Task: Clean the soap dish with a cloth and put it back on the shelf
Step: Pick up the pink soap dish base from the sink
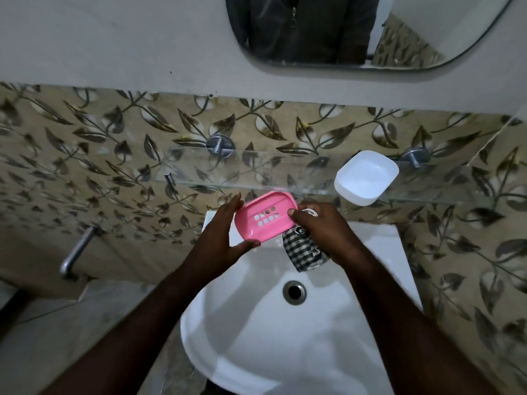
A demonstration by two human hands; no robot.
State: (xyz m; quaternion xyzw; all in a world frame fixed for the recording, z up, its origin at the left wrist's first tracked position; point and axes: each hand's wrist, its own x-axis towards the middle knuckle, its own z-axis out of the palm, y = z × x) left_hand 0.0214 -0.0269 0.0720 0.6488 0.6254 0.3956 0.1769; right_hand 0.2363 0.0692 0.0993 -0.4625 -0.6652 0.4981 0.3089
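Your left hand [219, 235] clamps the dish [265, 216] by its long rims above the sink [285, 337]. The dish looks light, stiff and slippery. Your right hand [322, 232] grips its right end and the cloth [305, 252].

White basin [379, 332], mirror [422, 38] — perhaps a tap [77, 249].

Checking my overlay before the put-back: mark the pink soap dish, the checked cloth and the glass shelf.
pink soap dish [266, 219]: head view, slotted middle of its tray.
checked cloth [303, 252]: head view, bunched part under the right hand.
glass shelf [251, 172]: head view, bare pane left of the white dish.
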